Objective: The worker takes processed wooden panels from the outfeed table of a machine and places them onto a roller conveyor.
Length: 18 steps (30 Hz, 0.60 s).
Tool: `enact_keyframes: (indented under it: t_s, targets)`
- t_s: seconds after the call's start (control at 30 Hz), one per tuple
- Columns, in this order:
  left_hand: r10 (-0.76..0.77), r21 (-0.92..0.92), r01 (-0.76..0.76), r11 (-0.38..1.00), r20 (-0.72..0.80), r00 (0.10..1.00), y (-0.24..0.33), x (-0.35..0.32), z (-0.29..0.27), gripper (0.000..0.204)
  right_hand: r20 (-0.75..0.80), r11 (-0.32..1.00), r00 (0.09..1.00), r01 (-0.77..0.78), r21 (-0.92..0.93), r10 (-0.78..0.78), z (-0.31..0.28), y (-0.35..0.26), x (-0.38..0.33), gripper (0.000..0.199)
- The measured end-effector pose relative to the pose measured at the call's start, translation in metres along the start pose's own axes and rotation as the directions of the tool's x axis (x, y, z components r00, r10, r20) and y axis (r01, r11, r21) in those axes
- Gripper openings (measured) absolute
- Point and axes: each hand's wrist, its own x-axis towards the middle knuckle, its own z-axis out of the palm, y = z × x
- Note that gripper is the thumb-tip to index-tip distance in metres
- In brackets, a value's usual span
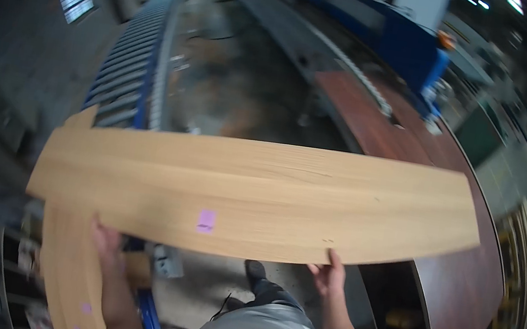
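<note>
A long light wood-grain board [259, 194] spans the view crosswise in front of me. A small pink sticker [206, 221] is on its face, left of the middle. With my right hand [331, 275] I grip the board's near edge, thumb at the edge and fingers partly hidden beneath. At the left part of the same edge, my left hand [107, 236] is closed on the board, somewhat blurred, its fingers mostly out of sight. Under the board's left end lies another light wood-grain board [68, 265], running toward me along my left forearm, with two pink stickers.
A roller conveyor [131, 56] with a blue side rail stretches away at the far left. To the right stands a reddish-brown table [411, 135] beside a blue and white machine [392, 34]. Framed wooden pieces [517, 270] lean at the far right. My feet are on the floor below.
</note>
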Motion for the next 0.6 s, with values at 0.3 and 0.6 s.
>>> enact_keyframes:
  t_s: [0.3,0.6]
  targets:
    - [0.099,-0.036,-0.116,0.993,-0.319,0.942,-0.031,0.006,0.038,0.049,-0.425,0.766,0.779,0.591,0.254,-0.461,-0.104,-0.115,-0.017,0.027]
    - [0.151,-0.021,-0.172,0.985,-0.381,0.912,-0.033,-0.028,0.020,0.044,-0.184,0.858,0.853,0.508,0.081,-0.487,-0.120,-0.132,-0.012,0.030]
